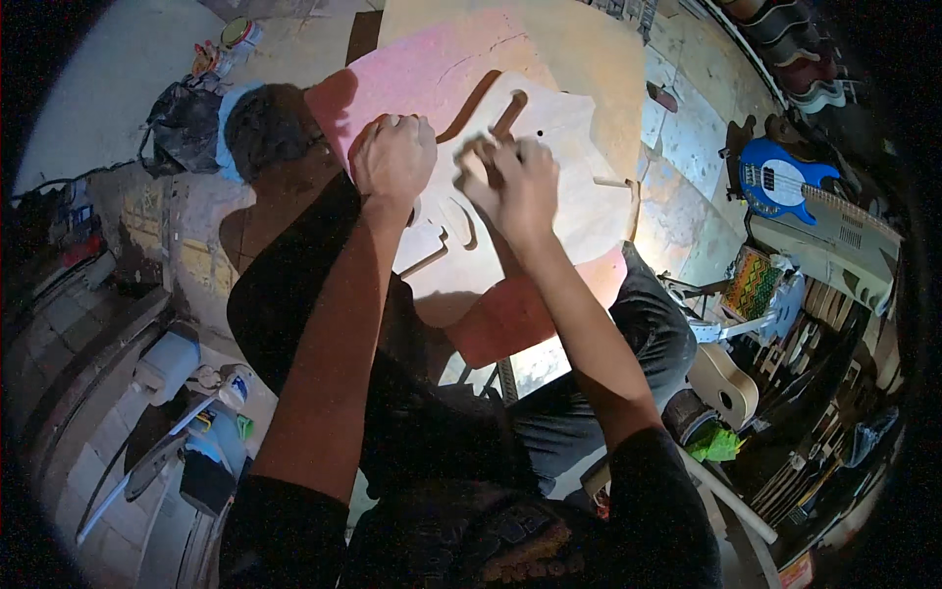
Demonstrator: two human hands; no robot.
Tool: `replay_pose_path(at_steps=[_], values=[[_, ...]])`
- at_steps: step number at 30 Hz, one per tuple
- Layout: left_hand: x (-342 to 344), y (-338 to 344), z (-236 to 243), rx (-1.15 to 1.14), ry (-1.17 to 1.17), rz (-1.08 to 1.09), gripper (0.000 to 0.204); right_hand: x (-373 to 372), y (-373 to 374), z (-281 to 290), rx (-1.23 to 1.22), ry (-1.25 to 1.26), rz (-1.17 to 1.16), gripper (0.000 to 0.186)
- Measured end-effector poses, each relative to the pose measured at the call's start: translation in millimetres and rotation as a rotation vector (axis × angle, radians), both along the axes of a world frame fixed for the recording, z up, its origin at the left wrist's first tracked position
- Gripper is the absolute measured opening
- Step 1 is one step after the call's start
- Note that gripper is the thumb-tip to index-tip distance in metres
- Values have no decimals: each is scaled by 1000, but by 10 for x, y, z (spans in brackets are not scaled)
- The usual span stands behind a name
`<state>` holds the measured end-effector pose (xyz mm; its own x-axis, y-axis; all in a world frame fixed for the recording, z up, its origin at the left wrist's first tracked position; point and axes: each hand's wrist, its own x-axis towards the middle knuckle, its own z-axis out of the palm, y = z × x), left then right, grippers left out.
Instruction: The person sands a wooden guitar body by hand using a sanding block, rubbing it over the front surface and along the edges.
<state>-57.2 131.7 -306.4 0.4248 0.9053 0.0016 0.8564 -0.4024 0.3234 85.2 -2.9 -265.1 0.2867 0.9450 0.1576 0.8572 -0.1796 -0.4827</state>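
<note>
A pale, unfinished wooden electric guitar body point(579, 211) with routed cavities and a small dark hole lies across a pink sheet point(407, 83) in front of me. My left hand point(395, 162) is closed at the body's left edge, its fingers curled and their tips hidden; it seems to grip that edge. Over the middle of the body, beside the long upper slot, my right hand point(525, 187) is bent with its fingers drawn together. Motion blurs its fingertips, and whatever is under them cannot be made out.
A blue-and-white bass guitar point(775, 182) stands at the right, above an acoustic guitar body point(724, 385) and stacked wood pieces. Black plastic bags point(186, 123) and a lidded jar point(238, 34) lie far left. A pale jug point(167, 363) stands at lower left.
</note>
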Motion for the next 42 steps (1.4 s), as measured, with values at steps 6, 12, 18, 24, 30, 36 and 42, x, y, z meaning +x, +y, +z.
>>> replay_pose_path(at_steps=[6,12,18,24,30,36,42], values=[[-97,-21,-25,85,-59,28,34,-165,-1056,-57,0,79,106,45],[-40,-34,3,58,-55,6,35,28,203,11,44,-4,-28,43],[-79,-72,25,61,-80,36,35,-85,-1009,15,-9,46,166,45],[-46,-48,3,46,-95,28,36,-21,264,-24,78,29,-38,46],[-96,-37,6,42,-61,48,35,-130,-970,32,-18,21,119,46],[-128,-34,-167,-3,-21,-47,38,25,79,12,33,-8,50,44],[-65,-94,-1,81,-59,28,35,-27,-884,-62,-12,49,208,58]])
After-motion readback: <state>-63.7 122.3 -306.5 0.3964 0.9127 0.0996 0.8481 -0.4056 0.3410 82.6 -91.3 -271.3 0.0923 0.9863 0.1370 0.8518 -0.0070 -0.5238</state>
